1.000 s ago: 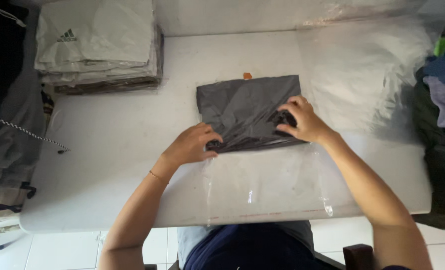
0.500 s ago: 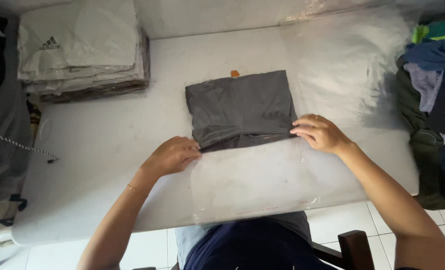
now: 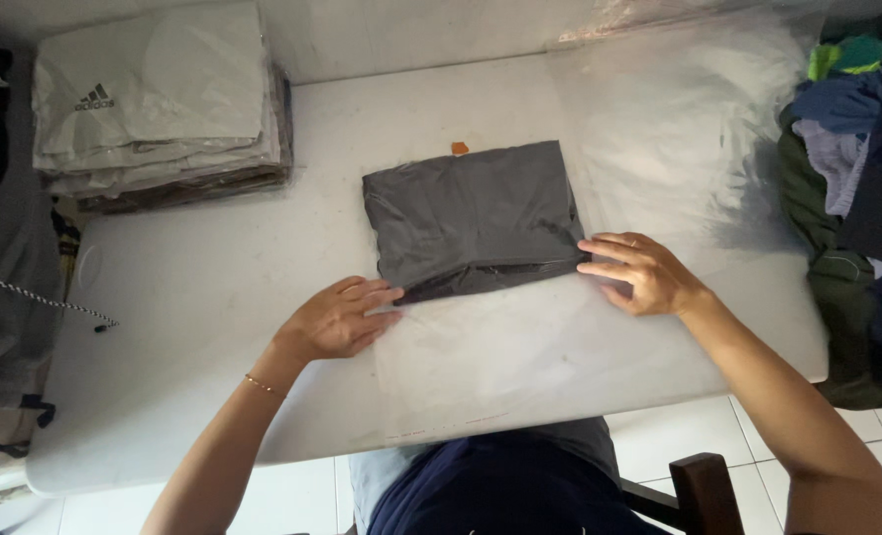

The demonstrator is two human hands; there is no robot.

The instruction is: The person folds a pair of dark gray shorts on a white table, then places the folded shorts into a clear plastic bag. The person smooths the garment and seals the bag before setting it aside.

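A folded dark grey garment [image 3: 476, 218] lies inside a clear plastic bag [image 3: 491, 342] in the middle of the white table [image 3: 203, 297]. The empty end of the bag stretches toward me. My left hand [image 3: 340, 317] lies flat on the bag at the garment's near left corner, fingers spread. My right hand [image 3: 634, 272] presses flat on the bag at the garment's near right corner. Neither hand grips anything. A small orange tag [image 3: 459, 148] peeks out at the garment's far edge.
A stack of bagged folded garments [image 3: 164, 99] sits at the far left corner. Loose clear plastic bags [image 3: 679, 129] lie at the far right. A pile of mixed clothes [image 3: 857, 149] stands right of the table. A dark wooden chair [image 3: 704, 490] is beside me.
Both hands have slid off the garment toward me and outward, down to its near corners. The garment now lies deeper in the bag, with a smoother surface.
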